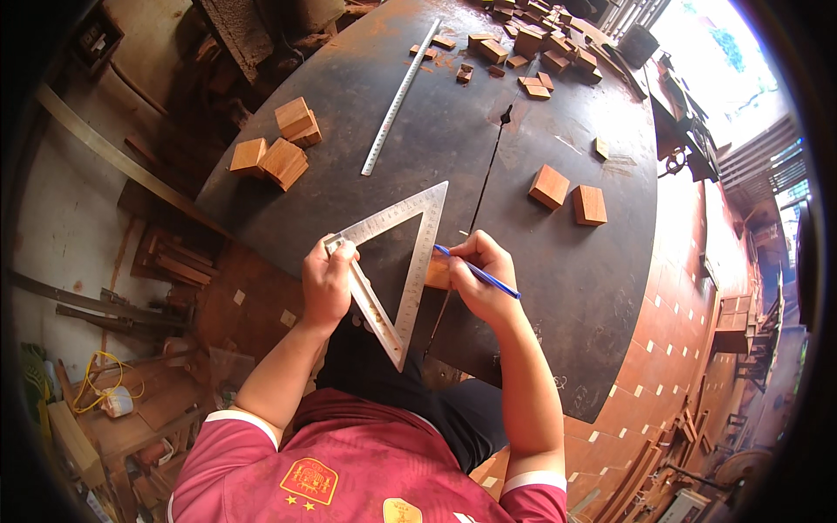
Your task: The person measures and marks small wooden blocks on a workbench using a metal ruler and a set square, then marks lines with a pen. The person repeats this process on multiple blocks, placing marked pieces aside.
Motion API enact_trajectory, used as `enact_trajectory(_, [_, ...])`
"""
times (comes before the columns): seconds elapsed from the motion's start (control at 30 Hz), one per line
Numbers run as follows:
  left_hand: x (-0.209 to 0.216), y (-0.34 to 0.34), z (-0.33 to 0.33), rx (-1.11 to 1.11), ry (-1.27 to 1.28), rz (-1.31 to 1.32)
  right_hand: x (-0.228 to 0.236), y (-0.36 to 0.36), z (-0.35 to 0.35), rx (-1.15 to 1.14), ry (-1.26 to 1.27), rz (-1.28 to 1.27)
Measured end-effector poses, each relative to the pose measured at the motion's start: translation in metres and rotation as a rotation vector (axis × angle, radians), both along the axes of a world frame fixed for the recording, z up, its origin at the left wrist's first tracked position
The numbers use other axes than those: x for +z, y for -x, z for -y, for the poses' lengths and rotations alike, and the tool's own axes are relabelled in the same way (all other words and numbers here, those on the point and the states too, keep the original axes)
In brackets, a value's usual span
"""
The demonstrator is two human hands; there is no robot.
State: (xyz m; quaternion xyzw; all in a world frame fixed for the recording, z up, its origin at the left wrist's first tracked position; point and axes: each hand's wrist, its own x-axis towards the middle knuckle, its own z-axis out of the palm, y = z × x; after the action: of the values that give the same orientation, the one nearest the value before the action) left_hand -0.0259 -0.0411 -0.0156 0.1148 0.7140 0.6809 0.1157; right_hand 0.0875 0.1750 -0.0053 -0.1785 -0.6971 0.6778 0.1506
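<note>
My left hand [328,281] is closed on one corner of a metal triangle square [421,261] with ruler marks along its edges. A wooden block [438,271] lies partly under the square's right edge. My right hand [485,275] grips a blue pen [493,281], its tip at the block beside the square's edge. Part of the block is hidden by the square and my right fingers. Farther off, a steel ruler [401,98] lies flat on the dark table [384,205].
Several wooden blocks [283,163] are grouped at the table's left. Two blocks [549,186] and a smaller piece [602,149] lie to the right. Many small offcuts [529,44] heap at the far end. A slot [490,166] runs through the tabletop. Tiled floor [671,322] shows at right.
</note>
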Motion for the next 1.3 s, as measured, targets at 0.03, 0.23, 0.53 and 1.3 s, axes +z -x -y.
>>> enact_trajectory(0.03, [0.000,-0.001,0.000,0.005,0.006,-0.006,-0.001,0.000,-0.001,0.000,-0.010,0.003])
enact_trajectory(0.23, [-0.002,-0.001,0.001,0.003,0.020,-0.024,-0.002,0.000,0.000,-0.018,-0.024,-0.009])
enact_trajectory(0.53, [0.001,-0.002,0.000,0.008,0.003,-0.009,-0.001,0.001,0.001,-0.001,-0.061,0.000])
enact_trajectory(1.3, [0.006,-0.004,0.000,-0.012,-0.097,0.089,0.014,-0.016,-0.024,-0.094,-0.001,-0.032])
